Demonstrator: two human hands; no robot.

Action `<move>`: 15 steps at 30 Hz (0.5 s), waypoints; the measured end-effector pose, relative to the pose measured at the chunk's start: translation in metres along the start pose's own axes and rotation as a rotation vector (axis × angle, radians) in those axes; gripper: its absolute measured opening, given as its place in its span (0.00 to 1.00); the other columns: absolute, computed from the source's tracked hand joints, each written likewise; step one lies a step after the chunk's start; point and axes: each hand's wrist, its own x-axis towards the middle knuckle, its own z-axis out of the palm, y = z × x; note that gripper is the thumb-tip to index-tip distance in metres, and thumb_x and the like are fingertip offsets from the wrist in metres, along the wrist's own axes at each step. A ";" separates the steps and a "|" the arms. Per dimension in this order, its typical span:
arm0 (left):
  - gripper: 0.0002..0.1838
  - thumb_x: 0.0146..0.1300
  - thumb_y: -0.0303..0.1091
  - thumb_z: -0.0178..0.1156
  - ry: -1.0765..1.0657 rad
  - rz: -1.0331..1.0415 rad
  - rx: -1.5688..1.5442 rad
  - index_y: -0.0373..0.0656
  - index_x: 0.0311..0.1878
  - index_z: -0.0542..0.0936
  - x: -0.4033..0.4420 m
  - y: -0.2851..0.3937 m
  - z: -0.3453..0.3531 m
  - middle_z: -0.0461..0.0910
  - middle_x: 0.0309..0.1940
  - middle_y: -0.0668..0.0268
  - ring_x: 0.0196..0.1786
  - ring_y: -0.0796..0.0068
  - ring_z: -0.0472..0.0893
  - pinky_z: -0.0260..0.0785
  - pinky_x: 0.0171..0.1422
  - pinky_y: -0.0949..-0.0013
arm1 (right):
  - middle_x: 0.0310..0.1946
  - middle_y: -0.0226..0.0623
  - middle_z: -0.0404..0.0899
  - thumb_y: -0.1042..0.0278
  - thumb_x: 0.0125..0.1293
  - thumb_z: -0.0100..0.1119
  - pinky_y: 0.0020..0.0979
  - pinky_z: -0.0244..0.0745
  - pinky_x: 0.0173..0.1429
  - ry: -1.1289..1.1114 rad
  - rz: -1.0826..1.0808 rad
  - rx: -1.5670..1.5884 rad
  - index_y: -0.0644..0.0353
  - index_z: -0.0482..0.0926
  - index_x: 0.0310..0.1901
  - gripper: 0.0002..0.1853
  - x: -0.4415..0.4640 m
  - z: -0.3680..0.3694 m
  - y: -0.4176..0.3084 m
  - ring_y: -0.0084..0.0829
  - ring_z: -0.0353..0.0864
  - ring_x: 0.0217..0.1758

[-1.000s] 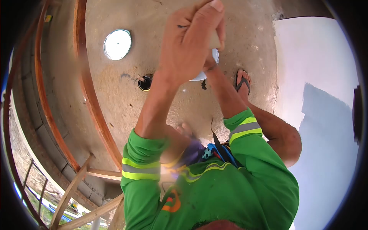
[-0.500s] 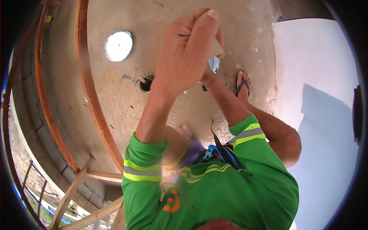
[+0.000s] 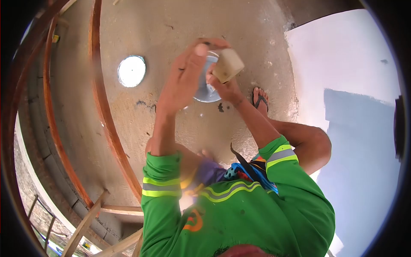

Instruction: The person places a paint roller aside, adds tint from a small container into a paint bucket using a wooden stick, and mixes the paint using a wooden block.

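My left hand (image 3: 182, 75) is raised in front of my chest, its thumb showing and its fingers curled over the upper edge of a pale beige block (image 3: 230, 65). Just below the block is my right hand (image 3: 223, 88), its fingers closed round the block's lower part and partly hidden by it. Under both hands a round bucket or basin (image 3: 208, 95) with shiny, light bluish contents sits on the floor, partly covered by them.
A round white lid (image 3: 132, 71) lies on the brown floor (image 3: 171, 17) at the left. Reddish beams (image 3: 105, 103) run along the left side, with wooden braces (image 3: 85, 222) below. At the right is a white surface partly coated grey-blue (image 3: 355, 128). My sandalled foot (image 3: 260, 99) is nearby.
Both hands have come down and nearer my body, the left also moving left. More of the block and the bucket shows. The dark pot on the floor is now hidden behind my left arm.
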 end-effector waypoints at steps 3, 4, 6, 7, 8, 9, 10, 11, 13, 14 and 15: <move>0.25 0.80 0.47 0.44 0.215 0.028 0.274 0.37 0.60 0.80 0.013 -0.024 -0.054 0.83 0.56 0.58 0.59 0.68 0.79 0.67 0.66 0.63 | 0.37 0.27 0.79 0.65 0.69 0.65 0.30 0.75 0.50 0.176 0.027 0.172 0.59 0.76 0.49 0.12 0.015 -0.023 -0.030 0.23 0.79 0.42; 0.24 0.80 0.48 0.45 0.201 -0.017 0.341 0.40 0.60 0.81 0.016 -0.052 -0.073 0.84 0.56 0.57 0.60 0.64 0.79 0.67 0.67 0.61 | 0.37 0.29 0.79 0.65 0.67 0.66 0.31 0.75 0.48 0.172 0.010 0.111 0.61 0.77 0.47 0.12 0.016 -0.024 -0.047 0.24 0.79 0.41; 0.24 0.78 0.50 0.46 0.118 -0.147 0.506 0.47 0.63 0.81 0.021 -0.115 -0.104 0.84 0.57 0.56 0.62 0.56 0.79 0.65 0.69 0.56 | 0.37 0.34 0.80 0.64 0.63 0.69 0.33 0.76 0.44 0.162 -0.031 -0.003 0.63 0.79 0.42 0.13 0.023 -0.024 -0.089 0.26 0.79 0.39; 0.24 0.76 0.51 0.48 0.044 -0.239 0.601 0.51 0.65 0.80 0.022 -0.137 -0.111 0.83 0.58 0.55 0.65 0.52 0.77 0.63 0.71 0.54 | 0.37 0.35 0.80 0.63 0.63 0.70 0.33 0.76 0.44 0.118 -0.082 -0.162 0.64 0.79 0.41 0.14 0.026 -0.026 -0.103 0.28 0.79 0.39; 0.23 0.75 0.50 0.48 -0.016 -0.271 0.743 0.52 0.66 0.79 0.021 -0.146 -0.107 0.83 0.59 0.54 0.66 0.51 0.75 0.62 0.71 0.52 | 0.36 0.37 0.80 0.62 0.62 0.71 0.34 0.76 0.44 0.077 -0.130 -0.322 0.65 0.80 0.41 0.15 0.030 -0.030 -0.114 0.30 0.79 0.38; 0.24 0.74 0.49 0.49 -0.080 -0.301 0.885 0.54 0.67 0.78 0.019 -0.152 -0.097 0.82 0.59 0.54 0.67 0.49 0.74 0.61 0.72 0.50 | 0.36 0.39 0.81 0.60 0.61 0.72 0.35 0.76 0.44 0.039 -0.175 -0.485 0.66 0.80 0.40 0.17 0.032 -0.034 -0.122 0.32 0.80 0.38; 0.24 0.73 0.48 0.50 -0.145 -0.334 1.025 0.55 0.69 0.77 0.017 -0.160 -0.089 0.82 0.60 0.54 0.69 0.47 0.72 0.59 0.72 0.48 | 0.35 0.41 0.81 0.59 0.61 0.71 0.36 0.76 0.44 0.033 -0.173 -0.540 0.66 0.80 0.41 0.17 0.031 -0.036 -0.125 0.34 0.80 0.36; 0.25 0.73 0.48 0.50 -0.172 -0.352 1.029 0.55 0.69 0.76 0.016 -0.167 -0.082 0.82 0.60 0.54 0.69 0.48 0.72 0.58 0.72 0.47 | 0.33 0.42 0.81 0.58 0.60 0.71 0.37 0.76 0.43 0.023 -0.176 -0.598 0.66 0.80 0.41 0.18 0.032 -0.038 -0.128 0.36 0.80 0.35; 0.26 0.71 0.46 0.51 -0.225 -0.390 1.034 0.56 0.71 0.74 0.016 -0.175 -0.070 0.82 0.60 0.55 0.71 0.49 0.70 0.57 0.72 0.46 | 0.33 0.41 0.82 0.57 0.61 0.71 0.36 0.76 0.44 -0.033 -0.114 -0.673 0.65 0.80 0.42 0.19 0.032 -0.043 -0.135 0.34 0.80 0.36; 0.25 0.71 0.45 0.50 -0.197 -0.387 1.015 0.56 0.69 0.75 0.016 -0.179 -0.066 0.83 0.58 0.56 0.69 0.51 0.72 0.55 0.71 0.47 | 0.34 0.38 0.82 0.57 0.62 0.72 0.35 0.77 0.44 -0.078 -0.050 -0.688 0.64 0.80 0.43 0.18 0.030 -0.047 -0.138 0.31 0.81 0.38; 0.24 0.71 0.45 0.50 -0.203 -0.357 1.039 0.56 0.69 0.75 0.017 -0.172 -0.061 0.83 0.57 0.56 0.68 0.51 0.72 0.55 0.71 0.48 | 0.35 0.36 0.83 0.57 0.63 0.72 0.33 0.77 0.45 -0.121 0.016 -0.700 0.62 0.81 0.44 0.18 0.029 -0.049 -0.141 0.28 0.81 0.40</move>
